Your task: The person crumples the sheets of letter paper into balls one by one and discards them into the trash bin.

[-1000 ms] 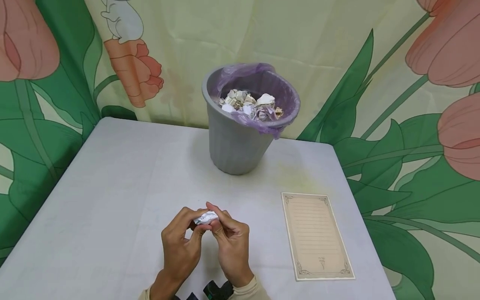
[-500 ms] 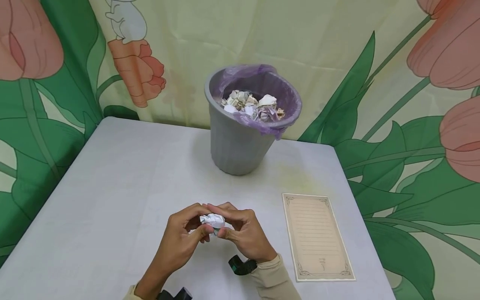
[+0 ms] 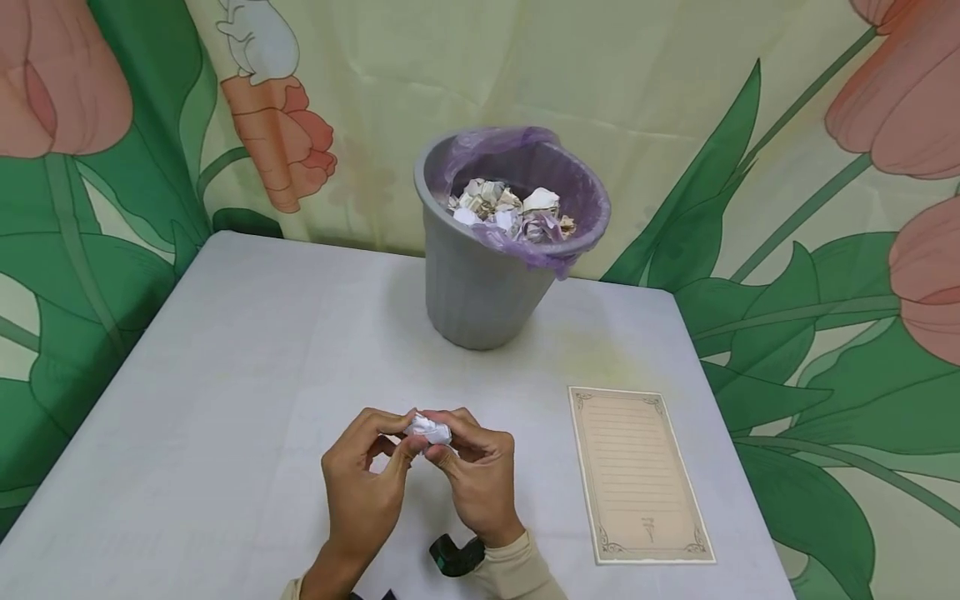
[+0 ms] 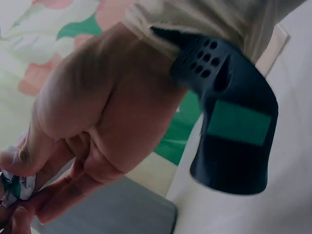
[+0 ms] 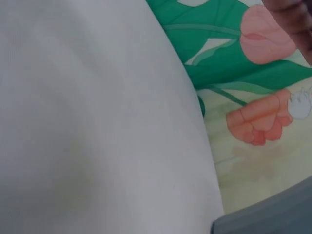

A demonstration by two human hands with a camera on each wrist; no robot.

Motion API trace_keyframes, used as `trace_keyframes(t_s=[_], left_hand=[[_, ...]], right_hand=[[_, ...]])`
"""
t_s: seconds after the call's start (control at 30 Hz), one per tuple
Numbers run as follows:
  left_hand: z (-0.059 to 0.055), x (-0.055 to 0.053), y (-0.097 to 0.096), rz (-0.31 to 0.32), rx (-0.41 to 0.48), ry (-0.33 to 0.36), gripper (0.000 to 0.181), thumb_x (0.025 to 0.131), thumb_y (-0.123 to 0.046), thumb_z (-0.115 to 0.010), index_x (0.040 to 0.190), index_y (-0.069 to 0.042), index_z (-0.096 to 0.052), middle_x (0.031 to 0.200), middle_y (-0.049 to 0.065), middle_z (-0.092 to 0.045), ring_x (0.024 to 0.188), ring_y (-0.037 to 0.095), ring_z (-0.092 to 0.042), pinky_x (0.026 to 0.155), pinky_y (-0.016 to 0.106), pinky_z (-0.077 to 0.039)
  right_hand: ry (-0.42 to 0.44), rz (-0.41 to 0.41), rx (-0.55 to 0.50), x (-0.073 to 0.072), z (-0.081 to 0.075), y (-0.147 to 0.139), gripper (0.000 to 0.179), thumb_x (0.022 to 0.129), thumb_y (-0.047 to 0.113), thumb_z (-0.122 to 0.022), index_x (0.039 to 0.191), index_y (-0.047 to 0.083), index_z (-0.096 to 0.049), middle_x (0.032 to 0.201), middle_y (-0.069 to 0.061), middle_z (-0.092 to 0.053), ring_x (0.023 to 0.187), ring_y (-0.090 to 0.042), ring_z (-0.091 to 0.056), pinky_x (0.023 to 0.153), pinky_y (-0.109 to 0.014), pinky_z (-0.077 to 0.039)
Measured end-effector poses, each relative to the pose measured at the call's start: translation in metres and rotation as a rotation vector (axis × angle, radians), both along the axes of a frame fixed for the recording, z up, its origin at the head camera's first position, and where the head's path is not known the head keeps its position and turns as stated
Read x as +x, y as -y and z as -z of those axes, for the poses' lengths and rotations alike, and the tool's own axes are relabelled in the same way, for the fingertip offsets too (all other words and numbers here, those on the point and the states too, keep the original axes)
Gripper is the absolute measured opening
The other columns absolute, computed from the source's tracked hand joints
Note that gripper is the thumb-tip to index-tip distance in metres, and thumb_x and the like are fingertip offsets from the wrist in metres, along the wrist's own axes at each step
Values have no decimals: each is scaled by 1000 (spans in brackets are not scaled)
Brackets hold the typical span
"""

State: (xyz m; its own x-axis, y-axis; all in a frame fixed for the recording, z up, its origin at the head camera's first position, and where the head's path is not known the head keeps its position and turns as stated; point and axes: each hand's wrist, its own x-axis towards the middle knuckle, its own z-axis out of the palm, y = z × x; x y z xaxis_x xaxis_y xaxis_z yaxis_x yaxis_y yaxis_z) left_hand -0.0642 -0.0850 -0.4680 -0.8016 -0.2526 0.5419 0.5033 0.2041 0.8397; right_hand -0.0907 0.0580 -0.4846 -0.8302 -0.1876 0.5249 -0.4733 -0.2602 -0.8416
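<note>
A small crumpled ball of white paper (image 3: 429, 428) is held above the near part of the table. My left hand (image 3: 363, 493) pinches its left side between thumb and fingers. From the other side, my right hand (image 3: 482, 483) grips it as well, thumb in front and fingers behind. The left wrist view shows the right hand with a dark camera mount on its wrist, and the paper ball (image 4: 18, 187) at the lower left edge has a green patch. Only a blurred part of a hand (image 5: 295, 22) enters the right wrist view.
A grey bin (image 3: 476, 292) with a purple liner (image 3: 588, 204) stands at the back, holding several crumpled papers (image 3: 483, 198). A lined cream sheet (image 3: 641, 475) lies flat on the white table (image 3: 247, 375) at the right. A printed curtain (image 3: 637, 83) hangs behind.
Both hands keep hold of the paper ball and have shifted and turned it slightly. The right wrist swung out to the right, then partly back. The bin and lined sheet stay put.
</note>
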Motion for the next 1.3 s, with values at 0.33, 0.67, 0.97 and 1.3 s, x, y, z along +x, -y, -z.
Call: trace_keyframes(t_s=[0.33, 0.67, 0.97, 1.3], left_hand=[[7, -5, -8, -26, -157, -130, 26, 79, 12, -85, 97, -5, -77, 91, 6, -71, 78, 12, -67, 72, 13, -54], [10, -3, -5, 54, -178, -119, 55, 82, -29, -86, 131, -5, -74, 107, 10, -68, 96, 15, -67, 72, 14, -56], [0, -4, 7, 143, -95, -34, 37, 80, 9, -86, 113, -5, -77, 97, 7, -67, 83, 11, -65, 70, 16, -56], [-4, -2, 9, 306, -65, 97, 37, 89, 8, -78, 122, -8, -75, 100, 3, -68, 72, 10, -64, 56, 22, -57]], right_hand=[[20, 138, -96, 8, -1, 7, 28, 95, -3, -71, 119, -18, -70, 112, -10, -81, 105, -17, -79, 90, -31, -64], [354, 126, -146, 12, -9, 4, 42, 99, 10, -73, 134, -13, -66, 121, -4, -80, 113, -14, -75, 89, -25, -63], [167, -115, 80, 2, -8, -23, 40, 106, 12, -62, 141, -6, -63, 132, -13, -74, 119, -14, -71, 98, -28, -60], [75, -201, 214, -7, -17, -37, 53, 100, 21, -72, 148, 2, -60, 138, -23, -70, 126, -21, -72, 94, -35, -64]])
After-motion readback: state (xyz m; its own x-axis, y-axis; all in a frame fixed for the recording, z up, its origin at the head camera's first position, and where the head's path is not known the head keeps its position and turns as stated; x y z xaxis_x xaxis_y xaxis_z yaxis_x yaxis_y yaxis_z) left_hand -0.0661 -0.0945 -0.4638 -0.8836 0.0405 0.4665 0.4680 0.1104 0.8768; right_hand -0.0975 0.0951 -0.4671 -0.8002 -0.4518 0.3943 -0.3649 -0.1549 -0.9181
